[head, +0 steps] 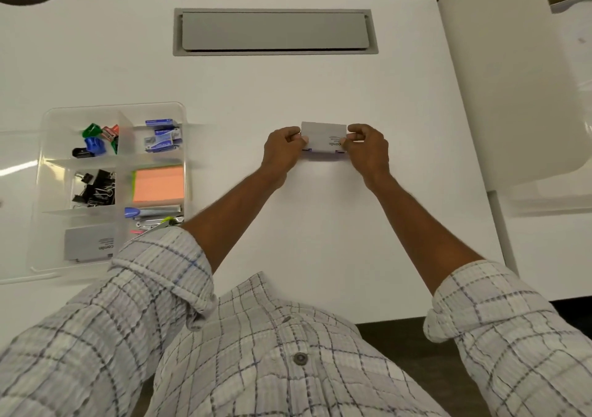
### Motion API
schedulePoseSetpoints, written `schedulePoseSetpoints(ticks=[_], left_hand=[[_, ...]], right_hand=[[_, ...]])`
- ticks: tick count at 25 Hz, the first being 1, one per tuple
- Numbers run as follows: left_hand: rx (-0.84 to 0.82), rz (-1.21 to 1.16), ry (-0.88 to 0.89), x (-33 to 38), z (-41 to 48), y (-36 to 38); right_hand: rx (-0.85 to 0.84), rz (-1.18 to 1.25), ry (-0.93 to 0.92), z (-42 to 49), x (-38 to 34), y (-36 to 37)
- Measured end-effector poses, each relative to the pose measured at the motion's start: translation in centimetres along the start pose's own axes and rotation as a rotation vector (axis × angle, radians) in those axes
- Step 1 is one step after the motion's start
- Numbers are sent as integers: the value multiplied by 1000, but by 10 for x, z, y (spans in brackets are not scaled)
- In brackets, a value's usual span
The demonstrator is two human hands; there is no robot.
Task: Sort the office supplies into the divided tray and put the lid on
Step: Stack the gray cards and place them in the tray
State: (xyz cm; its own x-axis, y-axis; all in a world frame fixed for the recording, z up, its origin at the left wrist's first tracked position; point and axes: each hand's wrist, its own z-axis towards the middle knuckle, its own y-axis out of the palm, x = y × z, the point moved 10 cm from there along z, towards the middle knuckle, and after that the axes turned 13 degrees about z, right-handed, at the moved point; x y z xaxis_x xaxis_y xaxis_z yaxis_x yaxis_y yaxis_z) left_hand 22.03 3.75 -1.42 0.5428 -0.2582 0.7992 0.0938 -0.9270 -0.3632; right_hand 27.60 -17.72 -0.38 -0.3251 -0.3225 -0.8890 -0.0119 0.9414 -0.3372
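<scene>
A small grey box (pixel 323 135) with printed lettering sits on the white desk (pixel 320 224), right of centre. My left hand (pixel 282 152) pinches its left end and my right hand (pixel 366 149) pinches its right end. At the left stands the clear divided tray (pixel 45 160). Its compartments hold coloured sharpeners (pixel 96 139), blue staple boxes (pixel 161 136), black binder clips (pixel 94 189), orange sticky notes (pixel 158 184), a stapler (pixel 153 213) and a second grey box (pixel 89 243). My left sleeve hides the tray's near right corner. A clear lid seems to lie under or beside the tray.
A grey cable hatch (pixel 275 32) is set into the desk at the back. A white unit (pixel 525 96) borders the desk on the right. The desk's front edge runs just ahead of my body.
</scene>
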Motion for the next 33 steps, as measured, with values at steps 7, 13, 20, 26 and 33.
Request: schedulePoseSetpoints(ticks=[7, 13, 20, 26, 33], left_hand=[[58, -106, -128, -45, -10, -26], [0, -186, -145, -54, -22, -29], [-66, -146, 3, -50, -43, -54], [64, -47, 143, -49, -69, -126], [163, -12, 257, -66, -107, -245]], right_hand=[[-55, 84, 107, -30, 12, 31], [-58, 133, 203, -48, 26, 31], [-61, 217, 156, -67, 12, 42], [-175, 295, 134, -102, -17, 92], [-264, 335, 55, -174, -64, 172]])
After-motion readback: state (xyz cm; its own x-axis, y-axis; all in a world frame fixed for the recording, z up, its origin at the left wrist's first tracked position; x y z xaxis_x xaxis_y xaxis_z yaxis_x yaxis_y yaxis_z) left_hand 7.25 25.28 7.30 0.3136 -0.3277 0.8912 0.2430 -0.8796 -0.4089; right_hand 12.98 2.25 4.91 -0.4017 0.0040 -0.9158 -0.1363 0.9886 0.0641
